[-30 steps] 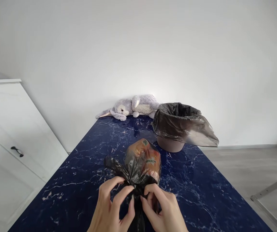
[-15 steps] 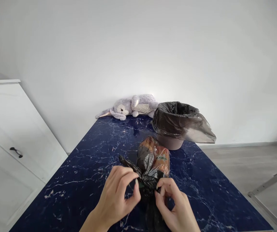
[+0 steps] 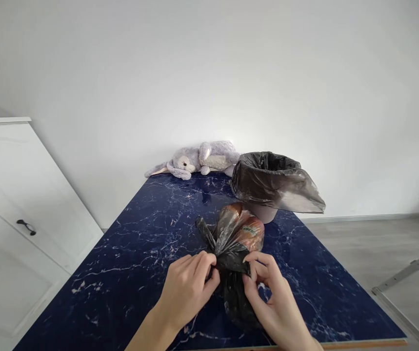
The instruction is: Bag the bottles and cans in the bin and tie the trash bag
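Observation:
A thin black garbage bag [image 3: 233,243] with orange-brown contents showing through it lies on the dark blue marbled table [image 3: 129,273]. Its neck is gathered and twisted between my hands. My left hand [image 3: 190,282] pinches the plastic at the left of the gather, thumb and fingers closed. On the other side, my right hand [image 3: 268,287] grips a piece of the same bag between thumb and forefinger. One loose end of the bag sticks out toward the upper left; another hangs toward me between the hands. What the bag holds cannot be made out exactly.
A trash bin [image 3: 262,212] lined with a black bag [image 3: 273,183] stands behind, to the right. A plush rabbit [image 3: 202,158] lies along the wall. At the left is a white cabinet [image 3: 22,204]; a grey metal frame [image 3: 407,273] stands on the floor at right.
My left fingers have closed on the bag's gather, where they were apart before. The bag and both hands have shifted slightly right, and the plastic between them is pulled tighter.

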Motion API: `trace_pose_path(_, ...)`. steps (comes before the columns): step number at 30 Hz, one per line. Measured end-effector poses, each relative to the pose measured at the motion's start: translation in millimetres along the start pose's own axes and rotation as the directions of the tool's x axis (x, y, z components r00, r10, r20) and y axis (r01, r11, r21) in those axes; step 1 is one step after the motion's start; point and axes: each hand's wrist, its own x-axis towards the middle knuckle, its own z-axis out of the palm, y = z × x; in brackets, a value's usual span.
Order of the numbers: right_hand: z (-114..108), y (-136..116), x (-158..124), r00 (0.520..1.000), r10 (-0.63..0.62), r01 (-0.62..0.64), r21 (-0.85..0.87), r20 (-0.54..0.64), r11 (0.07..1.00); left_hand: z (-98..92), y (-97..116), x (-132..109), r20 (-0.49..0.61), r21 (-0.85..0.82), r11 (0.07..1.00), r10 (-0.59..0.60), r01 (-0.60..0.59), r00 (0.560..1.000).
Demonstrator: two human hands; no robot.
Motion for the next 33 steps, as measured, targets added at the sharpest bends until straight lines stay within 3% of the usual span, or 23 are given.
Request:
trace_pose_path(6, -2, 2, -10, 1.000, 0.009, -0.009, -0.046, 0.011, 0.999, 8.0, -10, -5, -0.096, 0.030, 0.994, -0.105, 0.109, 0.990)
trace_pose_path(9, -3, 7, -20, 0.988, 0.151, -0.152, -0.014, -0.038, 0.988, 10.9, -21, -8, -0.131, 0.033, 0.982, -0.182, 0.187, 0.975)
trace_pose_path(12, 0, 13, -28, 0.938, 0.329, -0.324, 0.054, -0.113, 0.944, 12.6, -33, -14, -0.117, 0.033, 0.961, -0.269, 0.274, 0.956)
trace_pose_path(16, 3, 15, -32, 0.909, 0.403, -0.392, 0.103, -0.111, 0.914, 12.1, -39, -23, -0.021, 0.000, 0.949, -0.314, 0.314, 0.949)
trace_pose_path(20, 3, 13, -30, 0.936, 0.338, -0.345, -0.063, -0.094, 0.937, 8.6, -37, -32, 0.077, -0.074, 0.949, -0.301, 0.306, 0.951)
trace_pose_path(24, 2, 13, -22, 0.994, 0.108, -0.111, -0.323, -0.026, 0.940, 5.7, -35, -40, 0.132, -0.131, 0.950, -0.267, 0.283, 0.955)
trace_pose_path(27, 4, 15, -15, 0.999, -0.035, 0.048, -0.458, 0.036, 0.888, 5.4, -36, -44, 0.201, -0.149, 0.955, -0.226, 0.258, 0.953)
trace_pose_path(30, 7, 16, -12, 0.999, -0.049, 0.049, -0.456, 0.013, 0.888, 7.0, -38, -48, 0.255, -0.111, 0.960, -0.223, 0.257, 0.941)
trace_pose_path(33, 6, 13, -15, 0.997, 0.064, -0.076, -0.304, -0.049, 0.950, 9.0, -42, -51, 0.260, -0.080, 0.964, -0.225, 0.253, 0.939)
